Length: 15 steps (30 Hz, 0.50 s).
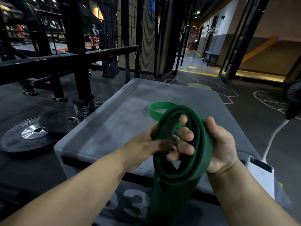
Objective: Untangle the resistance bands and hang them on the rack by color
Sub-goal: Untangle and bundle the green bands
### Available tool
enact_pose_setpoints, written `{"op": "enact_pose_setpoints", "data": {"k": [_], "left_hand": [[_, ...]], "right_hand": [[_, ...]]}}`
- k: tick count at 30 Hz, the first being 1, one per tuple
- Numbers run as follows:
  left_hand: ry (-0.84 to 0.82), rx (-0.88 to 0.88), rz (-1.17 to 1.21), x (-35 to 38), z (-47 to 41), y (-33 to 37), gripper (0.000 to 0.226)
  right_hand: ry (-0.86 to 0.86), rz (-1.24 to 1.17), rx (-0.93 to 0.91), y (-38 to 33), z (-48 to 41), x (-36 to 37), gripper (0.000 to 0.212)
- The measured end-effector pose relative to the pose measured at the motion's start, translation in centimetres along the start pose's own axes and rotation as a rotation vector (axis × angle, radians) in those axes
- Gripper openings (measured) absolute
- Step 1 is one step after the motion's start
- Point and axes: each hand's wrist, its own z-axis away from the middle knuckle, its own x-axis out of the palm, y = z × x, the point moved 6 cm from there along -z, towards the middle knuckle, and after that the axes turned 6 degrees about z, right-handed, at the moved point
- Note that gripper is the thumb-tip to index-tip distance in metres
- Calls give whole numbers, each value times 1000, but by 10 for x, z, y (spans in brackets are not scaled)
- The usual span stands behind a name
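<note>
Gripping the dark green band [203,144], left hand [143,144] and right hand [223,144] hold its coil upright.

I am in a gym. Weight plates [29,136] lie on the dark rubber floor [19,101] to my left, beside a black steel rig [81,54]. A grey padded box [105,124] stands before me with a green band [154,112] on it, and white lines [267,103] mark the floor further right.

1. Left of the grip on the dark green band [203,144], the grey plyo box [105,128] top is bare.
2. Just beyond the grip, a light green band [154,112] lies on the box.
3. Right of it and lower stands a white device [260,175] with its cable [273,136].
</note>
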Motion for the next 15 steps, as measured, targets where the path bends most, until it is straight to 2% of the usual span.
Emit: {"op": "enact_pose_setpoints", "data": {"k": [2, 4, 6, 8, 12, 14, 15], "left_hand": [[2, -25, -90, 5, 1, -2, 32], [68, -51, -78, 0, 1, -6, 21], [239, -65, -3, -11, 1, -5, 26], [340, -36, 42, -21, 1, -4, 35], [240, -54, 82, -20, 0, -7, 38], [55, -55, 119, -14, -1, -13, 28], [-18, -66, 88, -16, 0, -18, 35]], "right_hand": [[7, -6, -12, -2, -1, 3, 41], [9, 16, -22, -3, -1, 4, 49], [-16, 78, -23, -2, 1, 3, 56], [-31, 184, -28, -1, 3, 2, 50], [-56, 149, -68, -2, 3, 1, 60], [-55, 112, -87, -6, 0, 3, 62], [-51, 92, -99, -9, 0, 2, 62]]}}
